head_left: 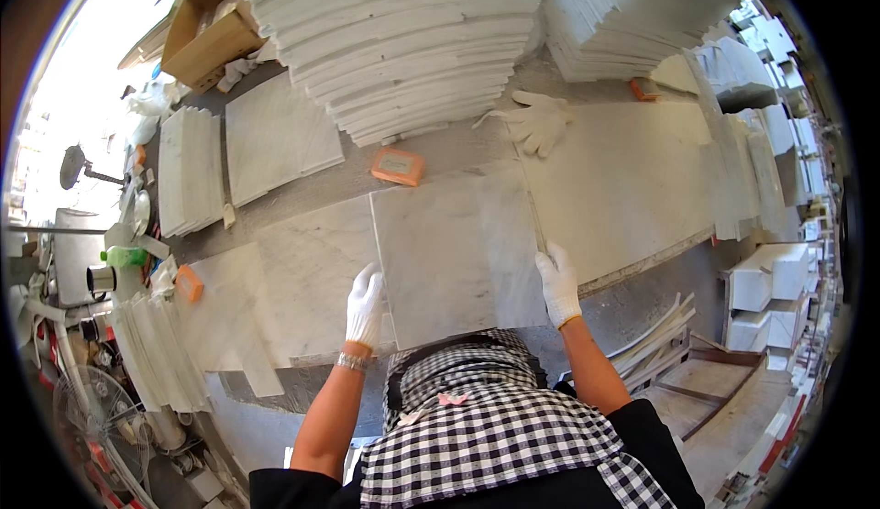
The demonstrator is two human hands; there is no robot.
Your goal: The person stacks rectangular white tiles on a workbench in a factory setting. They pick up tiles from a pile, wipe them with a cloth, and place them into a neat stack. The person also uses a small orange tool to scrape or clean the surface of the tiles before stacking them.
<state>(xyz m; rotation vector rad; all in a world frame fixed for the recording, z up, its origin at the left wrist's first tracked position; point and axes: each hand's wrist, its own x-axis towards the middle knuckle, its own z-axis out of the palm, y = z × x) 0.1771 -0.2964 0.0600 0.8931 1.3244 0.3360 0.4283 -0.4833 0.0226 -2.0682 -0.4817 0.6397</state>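
A square grey-white marble tile [440,252] lies in front of me at the near edge of the workbench, my body close behind it. My left hand [365,305], in a white knit glove, grips its left edge. On the opposite edge, my right hand [557,284], also gloved, has its fingers closed round the side. The tile's underside is hidden. Just beyond its far edge sits an orange rectangular block [398,167] with a pale top. A loose white glove [537,123] rests past the far right corner.
Tall stacks of white slabs [412,50] rise at the back. Flat slabs [623,170] cover the bench on the right. Tiles stand in a row [191,170] at left, near another orange block [189,282]. An open cardboard box [213,27] stands far left; a fan [101,417] is low left.
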